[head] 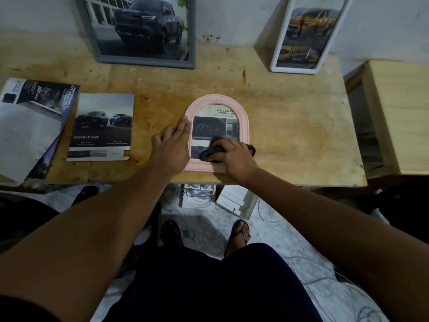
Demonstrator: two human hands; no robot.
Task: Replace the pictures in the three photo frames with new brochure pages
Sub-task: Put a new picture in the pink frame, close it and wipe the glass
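A pink arched photo frame (243, 115) lies flat on the wooden table (290, 126), with a brochure page showing a dashboard inside it. My left hand (173, 145) rests flat with straight fingers on the frame's left edge. My right hand (232, 156) grips a black tool with a red end (251, 149) over the frame's lower part. A grey frame (144, 59) with a dark pickup picture leans on the wall at the back. A white frame (278, 54) with a yellow car picture leans at the back right.
A "Double Cab" brochure (101, 127) lies left of the pink frame. Loose brochure pages (32, 126) are piled at the table's far left. A light wooden cabinet (394, 117) stands to the right. Boxes and cables lie on the floor under the table.
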